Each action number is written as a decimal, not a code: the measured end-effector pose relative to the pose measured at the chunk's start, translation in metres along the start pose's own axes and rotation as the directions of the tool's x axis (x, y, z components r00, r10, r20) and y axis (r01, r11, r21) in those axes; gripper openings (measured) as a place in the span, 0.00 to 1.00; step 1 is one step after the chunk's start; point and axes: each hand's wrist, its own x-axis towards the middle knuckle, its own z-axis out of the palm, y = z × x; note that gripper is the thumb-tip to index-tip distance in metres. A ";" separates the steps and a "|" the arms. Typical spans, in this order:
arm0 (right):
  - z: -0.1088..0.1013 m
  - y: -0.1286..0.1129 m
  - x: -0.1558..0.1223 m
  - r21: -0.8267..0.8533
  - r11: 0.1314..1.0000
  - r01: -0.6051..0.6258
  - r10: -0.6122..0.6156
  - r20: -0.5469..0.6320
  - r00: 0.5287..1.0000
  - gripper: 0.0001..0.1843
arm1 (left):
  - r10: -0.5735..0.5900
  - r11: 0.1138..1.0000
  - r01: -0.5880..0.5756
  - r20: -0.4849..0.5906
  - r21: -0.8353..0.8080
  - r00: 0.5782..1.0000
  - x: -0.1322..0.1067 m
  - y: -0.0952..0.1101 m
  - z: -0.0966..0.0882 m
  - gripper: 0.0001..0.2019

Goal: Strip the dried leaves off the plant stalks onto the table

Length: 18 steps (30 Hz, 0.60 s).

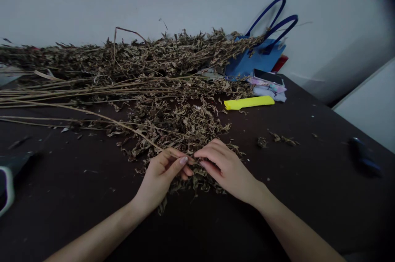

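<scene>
One dried stem (123, 125) in left hand (162, 171), extending leftward; right hand (227, 166) beside.

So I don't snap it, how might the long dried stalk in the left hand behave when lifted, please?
The dried stalk seems light, being thin. It probably flexes slightly, given its gentle curve. Its dry, tan surface suggests it may snap.

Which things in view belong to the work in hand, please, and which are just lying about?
In the work:
dried stalk, held in the left hand, right hand close by
loose dried leaves
heaped leafy stalks behind, likely

Just lying about, apparently:
blue handled bag
smartphone on lilac packet
yellow strip
blurred dark object, right
white-rimmed object, left edge
</scene>
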 end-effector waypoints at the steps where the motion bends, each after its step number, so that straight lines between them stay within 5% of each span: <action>1: 0.000 0.000 0.000 0.002 1.000 -0.010 0.010 -0.003 1.000 0.10 | 0.003 1.000 -0.003 0.003 0.007 1.000 0.000 0.000 0.000 0.05; 18: 0.005 0.004 0.000 0.037 0.999 -0.012 0.014 -0.040 0.999 0.08 | -0.010 1.000 0.010 0.052 -0.001 0.999 -0.002 0.006 0.003 0.05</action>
